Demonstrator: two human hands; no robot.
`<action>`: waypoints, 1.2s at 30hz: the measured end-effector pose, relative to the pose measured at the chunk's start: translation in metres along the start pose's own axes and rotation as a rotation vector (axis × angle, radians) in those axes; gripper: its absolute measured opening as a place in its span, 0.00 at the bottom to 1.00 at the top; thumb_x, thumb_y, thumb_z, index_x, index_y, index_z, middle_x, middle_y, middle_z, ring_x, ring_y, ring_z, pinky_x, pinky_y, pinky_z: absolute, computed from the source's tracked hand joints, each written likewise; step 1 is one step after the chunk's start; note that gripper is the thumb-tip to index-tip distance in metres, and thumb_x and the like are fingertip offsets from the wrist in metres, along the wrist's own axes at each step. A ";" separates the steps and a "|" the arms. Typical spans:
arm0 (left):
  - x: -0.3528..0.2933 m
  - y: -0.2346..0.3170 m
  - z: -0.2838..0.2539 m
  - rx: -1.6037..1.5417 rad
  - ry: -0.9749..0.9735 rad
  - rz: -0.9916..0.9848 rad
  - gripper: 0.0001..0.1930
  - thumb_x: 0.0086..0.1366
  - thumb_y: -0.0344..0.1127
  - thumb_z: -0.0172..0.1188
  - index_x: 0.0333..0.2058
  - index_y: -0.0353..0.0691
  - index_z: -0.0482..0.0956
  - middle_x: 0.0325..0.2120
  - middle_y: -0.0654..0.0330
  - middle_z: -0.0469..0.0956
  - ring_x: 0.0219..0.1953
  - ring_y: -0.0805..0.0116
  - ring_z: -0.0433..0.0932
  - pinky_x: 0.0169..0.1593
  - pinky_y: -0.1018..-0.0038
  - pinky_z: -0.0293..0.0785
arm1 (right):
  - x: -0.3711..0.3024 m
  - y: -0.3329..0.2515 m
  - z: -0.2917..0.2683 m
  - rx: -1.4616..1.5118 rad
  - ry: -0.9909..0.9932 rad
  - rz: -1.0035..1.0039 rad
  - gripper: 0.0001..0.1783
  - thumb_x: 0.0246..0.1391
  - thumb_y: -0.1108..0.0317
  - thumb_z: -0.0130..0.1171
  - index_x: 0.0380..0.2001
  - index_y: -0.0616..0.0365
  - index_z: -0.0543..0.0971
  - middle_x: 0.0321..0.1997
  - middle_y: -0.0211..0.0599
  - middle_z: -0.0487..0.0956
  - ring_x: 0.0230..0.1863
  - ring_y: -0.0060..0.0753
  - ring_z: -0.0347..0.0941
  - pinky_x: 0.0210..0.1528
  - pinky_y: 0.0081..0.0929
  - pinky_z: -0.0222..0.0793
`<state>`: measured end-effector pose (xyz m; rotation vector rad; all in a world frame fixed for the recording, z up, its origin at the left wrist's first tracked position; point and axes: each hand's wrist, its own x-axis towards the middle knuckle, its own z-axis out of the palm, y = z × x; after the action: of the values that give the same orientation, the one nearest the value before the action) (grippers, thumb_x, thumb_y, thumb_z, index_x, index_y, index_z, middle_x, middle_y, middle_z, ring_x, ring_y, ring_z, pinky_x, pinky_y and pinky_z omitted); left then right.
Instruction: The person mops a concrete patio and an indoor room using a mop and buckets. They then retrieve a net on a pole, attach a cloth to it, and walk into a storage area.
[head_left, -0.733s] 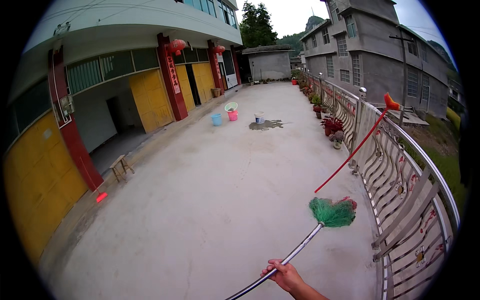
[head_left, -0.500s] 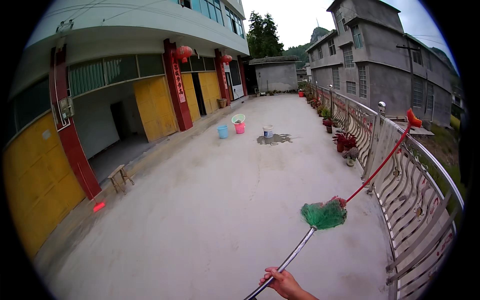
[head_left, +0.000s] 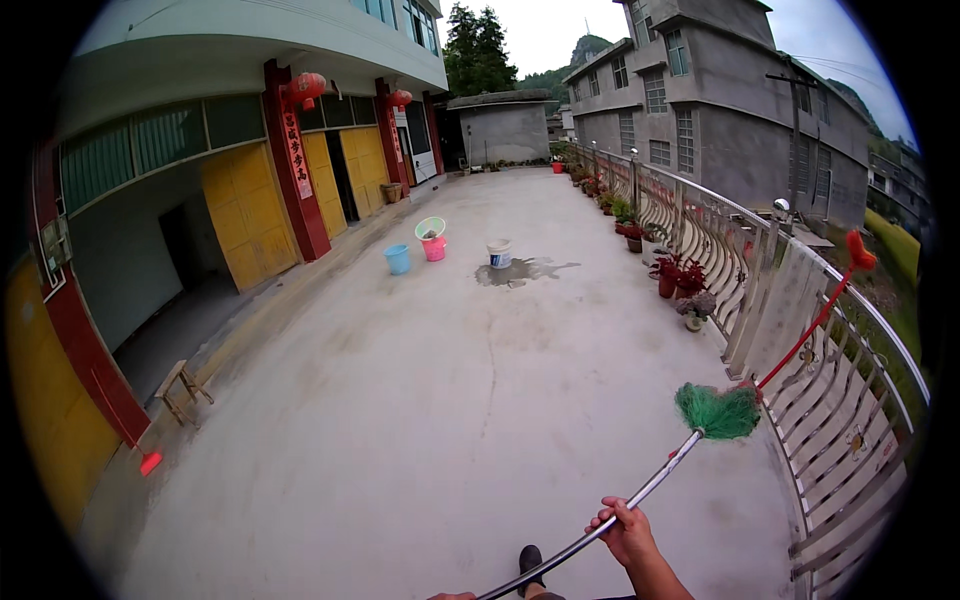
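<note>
The person is sweeping, and the stroke is out at full reach. The right hand point(head_left: 628, 530) is wrapped tight around the metal handle point(head_left: 640, 498) of a green broom point(head_left: 718, 411), fingers curled closed over the pole near the lower edge of the view. The left hand point(head_left: 452, 596) is barely peeking in at the bottom, close to the pole's lower end; whether it is gripping cannot be told.

The green bristle head is sitting low over the concrete floor point(head_left: 440, 400) on the right, just beside the metal railing point(head_left: 800, 330), where a red-handled mop point(head_left: 815, 320) is leaning. A dark shoe point(head_left: 530, 562) is showing just under the pole.

Far ahead, a white bucket point(head_left: 499, 252) is standing by a wet patch point(head_left: 525, 271), with a pink bucket point(head_left: 434, 247) and a blue bucket point(head_left: 398, 259) to its left.

By the look of it, the next move is calling for a pull of the head back toward the feet, keeping the bristles pressed down and clear of the railing and the leaning mop.
</note>
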<state>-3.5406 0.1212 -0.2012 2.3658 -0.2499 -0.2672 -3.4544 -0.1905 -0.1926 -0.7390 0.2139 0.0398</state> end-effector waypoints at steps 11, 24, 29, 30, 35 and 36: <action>0.217 -0.070 -0.177 0.055 0.154 -0.213 0.19 0.57 0.49 0.56 0.23 0.35 0.74 0.13 0.52 0.71 0.15 0.62 0.68 0.23 0.68 0.64 | 0.332 0.075 0.134 0.117 -0.121 0.367 0.13 0.59 0.64 0.42 0.40 0.64 0.65 0.29 0.39 0.72 0.35 0.42 0.70 0.45 0.48 0.68; 0.499 -0.202 -0.302 -0.319 0.007 -0.292 0.18 0.59 0.47 0.54 0.24 0.35 0.76 0.11 0.61 0.70 0.15 0.74 0.67 0.20 0.74 0.63 | 0.638 0.133 0.258 0.038 -0.099 0.396 0.13 0.59 0.65 0.42 0.42 0.64 0.64 0.30 0.38 0.71 0.36 0.41 0.70 0.46 0.45 0.68; 0.651 -0.217 -0.368 -0.107 -0.063 -0.148 0.17 0.59 0.48 0.53 0.26 0.37 0.76 0.13 0.54 0.71 0.16 0.66 0.70 0.23 0.70 0.65 | 0.741 0.085 0.291 0.026 -0.026 0.173 0.14 0.60 0.66 0.40 0.44 0.66 0.63 0.29 0.39 0.71 0.35 0.40 0.71 0.43 0.44 0.70; 0.676 -0.218 -0.374 -0.066 -0.064 -0.121 0.17 0.59 0.48 0.53 0.27 0.38 0.76 0.14 0.53 0.72 0.16 0.63 0.71 0.24 0.69 0.66 | 0.759 0.083 0.287 0.036 0.006 0.146 0.14 0.60 0.66 0.40 0.44 0.66 0.63 0.29 0.39 0.70 0.35 0.40 0.71 0.43 0.44 0.70; 0.812 -0.249 -0.412 0.091 -0.099 -0.092 0.18 0.58 0.50 0.54 0.27 0.38 0.77 0.17 0.50 0.74 0.22 0.52 0.74 0.28 0.62 0.67 | 0.869 0.090 0.295 0.136 0.119 0.087 0.14 0.59 0.67 0.40 0.43 0.66 0.63 0.29 0.39 0.70 0.34 0.40 0.70 0.43 0.45 0.71; 0.838 -0.262 -0.421 0.096 -0.079 -0.096 0.18 0.57 0.50 0.54 0.27 0.38 0.77 0.17 0.50 0.74 0.22 0.52 0.74 0.28 0.62 0.68 | 0.904 0.098 0.296 0.177 0.075 0.118 0.14 0.60 0.67 0.40 0.43 0.66 0.63 0.29 0.40 0.70 0.34 0.41 0.70 0.43 0.45 0.71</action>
<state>-2.5994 0.3691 -0.1838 2.4688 -0.1904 -0.4026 -2.5285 0.0457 -0.2329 -0.5517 0.3286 0.1046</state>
